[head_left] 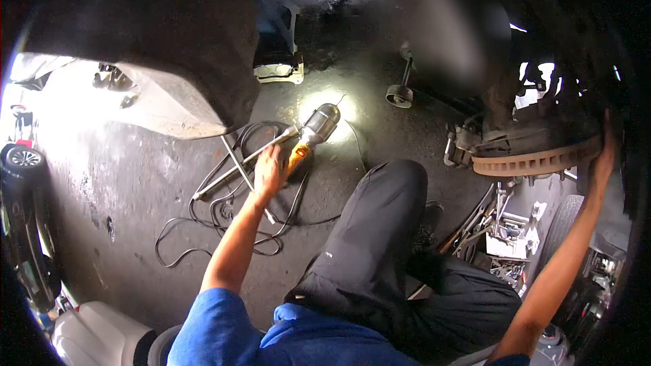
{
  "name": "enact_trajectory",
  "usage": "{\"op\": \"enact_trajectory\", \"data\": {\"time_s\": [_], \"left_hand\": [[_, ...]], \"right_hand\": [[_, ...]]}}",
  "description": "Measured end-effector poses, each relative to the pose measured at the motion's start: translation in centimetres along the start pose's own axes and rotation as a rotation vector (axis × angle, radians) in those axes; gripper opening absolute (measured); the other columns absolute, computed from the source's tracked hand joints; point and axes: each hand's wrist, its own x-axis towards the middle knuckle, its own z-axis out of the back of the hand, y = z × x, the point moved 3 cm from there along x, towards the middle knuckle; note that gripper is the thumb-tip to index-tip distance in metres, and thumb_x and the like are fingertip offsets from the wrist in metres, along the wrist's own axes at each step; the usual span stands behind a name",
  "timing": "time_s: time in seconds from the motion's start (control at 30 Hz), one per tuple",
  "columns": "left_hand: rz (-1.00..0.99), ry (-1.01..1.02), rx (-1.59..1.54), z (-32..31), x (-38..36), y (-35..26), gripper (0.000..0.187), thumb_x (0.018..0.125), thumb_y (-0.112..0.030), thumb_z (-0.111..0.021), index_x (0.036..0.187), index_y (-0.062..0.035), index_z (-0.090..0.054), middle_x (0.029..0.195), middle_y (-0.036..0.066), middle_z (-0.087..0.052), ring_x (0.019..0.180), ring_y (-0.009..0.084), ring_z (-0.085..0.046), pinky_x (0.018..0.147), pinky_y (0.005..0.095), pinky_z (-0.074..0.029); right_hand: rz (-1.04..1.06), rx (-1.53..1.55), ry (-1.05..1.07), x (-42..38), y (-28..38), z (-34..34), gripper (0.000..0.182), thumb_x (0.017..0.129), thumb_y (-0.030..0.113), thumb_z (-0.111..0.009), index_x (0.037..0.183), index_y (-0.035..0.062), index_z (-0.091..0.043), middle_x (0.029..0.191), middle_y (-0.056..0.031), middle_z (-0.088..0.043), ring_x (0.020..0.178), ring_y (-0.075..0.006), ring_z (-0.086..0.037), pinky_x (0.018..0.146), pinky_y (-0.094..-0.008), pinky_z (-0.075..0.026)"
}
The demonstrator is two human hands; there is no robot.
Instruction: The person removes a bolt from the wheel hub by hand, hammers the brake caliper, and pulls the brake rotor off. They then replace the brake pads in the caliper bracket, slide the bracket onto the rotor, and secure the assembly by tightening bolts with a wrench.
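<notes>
On the dark floor, my left hand (270, 173) is at the yellow handle of a caged work light (320, 125), its fingers bent beside the grip. The lamp is lit and throws a bright patch around its head. A four-way lug wrench (237, 166) lies just left of the lamp, with one bar end by my fingers and a black cord (193, 251) looped about it. Away on the right, my right hand (605, 152) rests against the outer edge of a rusty brake disc (539, 161), fingers stretched out along it. Part of that hand is in shadow.
A toolbox (507, 245) with loose tools sits below the disc, beside a tyre (564, 230). A round metal part on a shaft (400, 95) stands farther back. Dark bodywork (180, 105) overhangs the left. My bent knee (400, 176) rises between both arms.
</notes>
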Motion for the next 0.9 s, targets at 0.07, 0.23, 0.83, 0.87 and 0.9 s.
{"op": "enact_trajectory", "data": {"time_s": [0.07,0.23,0.83,0.87,0.9], "left_hand": [[0.085,-0.167,0.101,-1.7,5.0,3.2,0.033,0.087,-0.017,-0.064,0.114,0.0022,-0.058,0.114,0.026,-0.061,0.106,0.0411,-0.058,0.095,0.0449,-0.047],[0.248,-0.406,-0.355,-3.7,16.4,14.9,0.042,0.089,-0.033,-0.066,0.113,0.0006,-0.061,0.104,0.025,-0.067,0.097,0.04,-0.064,0.084,0.0454,-0.05],[0.609,-0.034,-0.066,-4.3,29.7,23.0,0.062,0.076,-0.049,-0.074,0.099,0.0074,-0.069,0.104,0.028,-0.068,0.103,0.0385,-0.065,0.088,0.0432,-0.048],[0.527,-0.036,-0.004,-4.7,29.9,23.7,0.06,0.076,-0.048,-0.074,0.099,0.0071,-0.07,0.103,0.028,-0.068,0.103,0.0384,-0.065,0.088,0.0433,-0.049],[0.446,-0.043,0.061,-5.2,30.0,24.4,0.059,0.075,-0.047,-0.074,0.099,0.0068,-0.07,0.103,0.028,-0.068,0.102,0.0383,-0.066,0.088,0.0434,-0.049]], "right_hand": [[-0.006,-0.016,0.012,0.1,-0.5,0.1,0.049,0.102,0.029,-0.028,0.147,0.0175,-0.043,0.15,-0.0092,-0.043,0.139,-0.0255,-0.038,0.117,-0.0393,-0.025],[0.067,-0.135,-0.003,-0.6,-1.1,1.0,0.051,0.102,0.04,-0.028,0.145,0.0186,-0.047,0.152,-0.0076,-0.04,0.143,-0.0264,-0.031,0.119,-0.0415,-0.021],[-0.265,0.756,0.109,1.6,9.9,0.2,0.048,0.103,0.031,-0.038,0.127,-0.0055,-0.059,0.125,-0.0178,-0.061,0.109,-0.0292,-0.061,0.097,-0.0397,-0.048],[-0.307,0.794,0.118,1.8,10.2,0.2,0.047,0.103,0.03,-0.038,0.126,-0.0055,-0.059,0.124,-0.0179,-0.062,0.108,-0.029,-0.061,0.096,-0.0393,-0.048],[-0.345,0.832,0.125,2.0,10.0,0.1,0.047,0.103,0.03,-0.038,0.125,-0.0056,-0.06,0.123,-0.0179,-0.062,0.107,-0.0289,-0.062,0.096,-0.0389,-0.048]]}}
